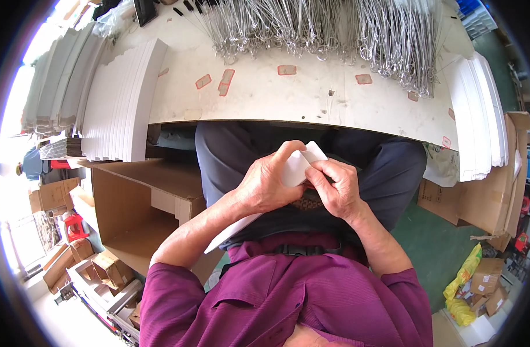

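Above my lap, between my hands, is a long, narrow white carton. Its far end has an open flap, and its other end slants down to the left under my left forearm. My left hand is wrapped round the carton near that far end, thumb on top. At the flap, my right hand pinches the card edge between thumb and fingers. Part of the carton is hidden behind my left hand and arm.
Across the white table, many thin metal rods with looped ends lie in a heap at the back. Stacks of white cartons stand at left and right. A large open cardboard box sits left of my legs.
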`<state>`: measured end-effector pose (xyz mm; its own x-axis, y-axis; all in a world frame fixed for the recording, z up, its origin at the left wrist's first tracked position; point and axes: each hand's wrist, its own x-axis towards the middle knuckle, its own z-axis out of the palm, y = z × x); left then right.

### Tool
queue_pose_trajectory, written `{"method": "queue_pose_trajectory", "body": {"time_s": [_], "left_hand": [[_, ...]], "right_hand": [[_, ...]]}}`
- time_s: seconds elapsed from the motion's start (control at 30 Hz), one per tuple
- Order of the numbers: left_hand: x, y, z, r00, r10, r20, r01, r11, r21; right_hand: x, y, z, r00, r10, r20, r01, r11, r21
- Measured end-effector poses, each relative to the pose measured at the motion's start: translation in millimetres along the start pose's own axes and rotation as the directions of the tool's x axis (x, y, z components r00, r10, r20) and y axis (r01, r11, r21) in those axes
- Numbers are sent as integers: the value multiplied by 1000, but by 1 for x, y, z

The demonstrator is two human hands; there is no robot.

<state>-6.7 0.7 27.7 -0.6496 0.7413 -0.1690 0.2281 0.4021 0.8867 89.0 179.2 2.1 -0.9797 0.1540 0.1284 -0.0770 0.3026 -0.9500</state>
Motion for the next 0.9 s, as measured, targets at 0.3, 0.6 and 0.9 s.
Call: {"method": "queue_pose_trajectory", "body": {"time_s": [0.3, 0.6, 0.9], "left_hand": [[-2, 2, 0, 998, 6, 55, -15, 985, 174], [-10, -2, 18, 999, -19, -44, 28, 978, 207], [-13, -11, 24, 997, -26, -78, 49, 947, 317]], "right_hand": [[-15, -7, 22, 947, 300, -114, -208, 845, 493], [-16, -6, 15, 996, 32, -79, -44, 987, -152], [-8, -5, 21, 917, 396, -49, -377, 899, 223]]}}
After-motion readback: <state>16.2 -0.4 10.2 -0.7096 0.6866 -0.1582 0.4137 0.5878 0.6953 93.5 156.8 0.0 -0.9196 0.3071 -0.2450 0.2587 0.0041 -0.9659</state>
